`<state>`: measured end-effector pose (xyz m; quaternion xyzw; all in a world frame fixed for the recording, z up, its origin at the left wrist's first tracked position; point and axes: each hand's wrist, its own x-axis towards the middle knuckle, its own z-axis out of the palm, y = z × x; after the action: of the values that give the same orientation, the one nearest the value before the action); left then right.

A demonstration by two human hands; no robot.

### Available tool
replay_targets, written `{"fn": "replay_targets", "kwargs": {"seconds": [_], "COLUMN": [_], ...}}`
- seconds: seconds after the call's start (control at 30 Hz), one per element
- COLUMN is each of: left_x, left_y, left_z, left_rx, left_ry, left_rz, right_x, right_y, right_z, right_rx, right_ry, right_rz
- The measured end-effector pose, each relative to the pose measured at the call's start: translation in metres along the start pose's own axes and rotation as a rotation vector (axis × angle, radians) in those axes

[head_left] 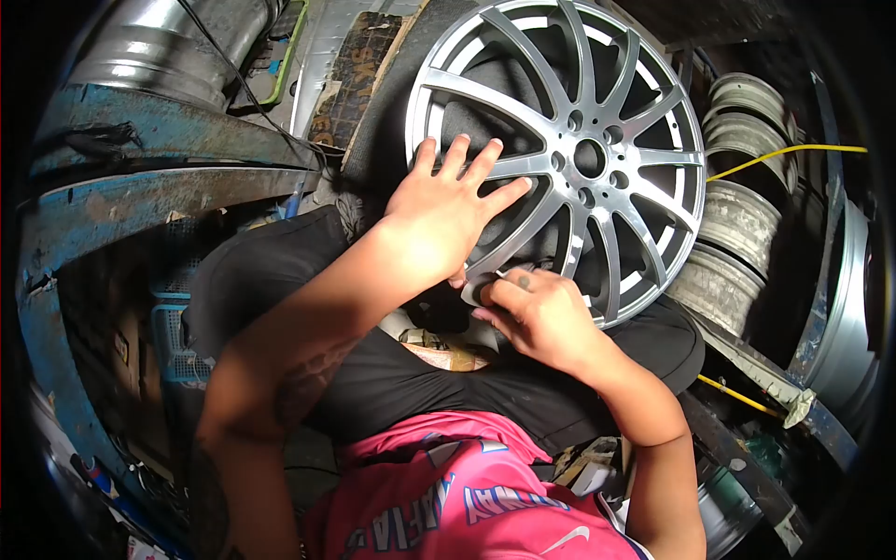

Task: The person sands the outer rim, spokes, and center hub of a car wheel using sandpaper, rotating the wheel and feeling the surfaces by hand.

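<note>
A silver multi-spoke alloy wheel rim [590, 121] rests face up in front of my lap, with bolt holes around its centre bore. My left hand [437, 210] is open, its fingers spread over the left side of the rim and its spokes. Close to the rim's lower edge, my right hand [543, 315] is closed, pinching a small pale sheet [474, 291] that looks like folded paper. Its fingers hide most of that sheet, and I cannot tell what surface it has.
Blue metal bars [177, 210] run along the left. Several worn rims [733, 224] are stacked on the right, near a yellow cable [793, 149]. A large metal rim [154, 56] lies at the upper left, and a blue plastic basket [177, 341] stands below the bars.
</note>
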<state>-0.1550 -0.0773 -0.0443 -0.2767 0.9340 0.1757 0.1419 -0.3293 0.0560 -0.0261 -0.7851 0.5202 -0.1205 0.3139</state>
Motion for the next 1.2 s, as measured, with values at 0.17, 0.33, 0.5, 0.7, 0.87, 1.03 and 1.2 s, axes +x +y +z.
{"fn": "replay_targets", "kwargs": {"seconds": [0.17, 0.33, 0.5, 0.7, 0.87, 1.03, 1.2], "left_x": [-0.001, -0.001, -0.001, 0.001, 0.003, 0.005, 0.004], "left_y": [-0.018, -0.032, -0.028, -0.027, -0.029, -0.022, -0.026], "left_z": [-0.001, -0.002, 0.006, 0.003, -0.004, -0.004, 0.001], "left_rx": [-0.067, -0.166, -0.144, -0.16, -0.162, -0.177, -0.147], "left_ry": [0.053, 0.128, 0.202, 0.167, 0.119, 0.109, 0.159], "left_rz": [-0.033, -0.022, -0.02, -0.041, -0.072, -0.063, -0.056], "right_x": [-0.006, -0.006, -0.004, 0.002, -0.001, -0.001, 0.006], "right_y": [-0.001, -0.001, 0.0, 0.001, 0.003, 0.0, 0.011], "right_z": [0.02, 0.026, 0.028, 0.03, 0.028, 0.03, 0.031], "right_rx": [-0.136, -0.238, -0.216, -0.192, -0.15, -0.121, 0.088], "right_ry": [0.085, 0.077, 0.085, 0.134, 0.105, 0.13, 0.203], "right_rz": [-0.129, -0.134, -0.073, -0.073, -0.043, -0.029, 0.023]}}
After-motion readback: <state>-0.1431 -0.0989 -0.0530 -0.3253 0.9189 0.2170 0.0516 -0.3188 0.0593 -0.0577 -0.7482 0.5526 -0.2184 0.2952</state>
